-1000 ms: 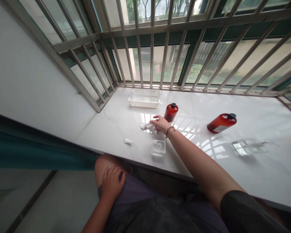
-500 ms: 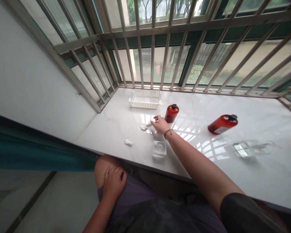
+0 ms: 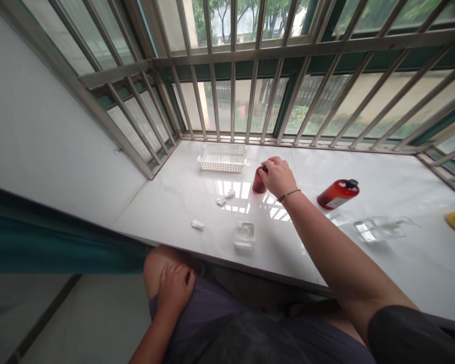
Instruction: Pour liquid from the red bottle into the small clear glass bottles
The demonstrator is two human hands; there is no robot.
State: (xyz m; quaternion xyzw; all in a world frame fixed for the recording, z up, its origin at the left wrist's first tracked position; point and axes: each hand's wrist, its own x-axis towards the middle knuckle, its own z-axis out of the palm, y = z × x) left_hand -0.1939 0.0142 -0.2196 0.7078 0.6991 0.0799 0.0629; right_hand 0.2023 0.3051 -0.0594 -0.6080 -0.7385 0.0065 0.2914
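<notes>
My right hand (image 3: 278, 177) is curled over the black cap of an upright amber plastic bottle (image 3: 258, 183), and the hand hides most of its top. My left hand (image 3: 175, 289) rests on my bare thigh, away from the sill, holding nothing. A second amber bottle with a black cap and white label (image 3: 338, 194) lies on its side to the right. Small white crumpled pieces (image 3: 223, 198) sit below the upright bottle, with another white piece (image 3: 197, 225) nearer the front edge.
A white perforated plastic basket (image 3: 222, 157) stands at the back of the white marble sill (image 3: 167, 202). A clear square dish (image 3: 244, 236) and a flat glass object (image 3: 379, 229) lie on it. Steel window bars (image 3: 231, 101) run behind, and a teal curtain (image 3: 41, 247) hangs at left.
My right hand has moved up and right, from beside the white pieces onto the upright bottle's cap. The left hand stays on my thigh. The view has shifted slightly.
</notes>
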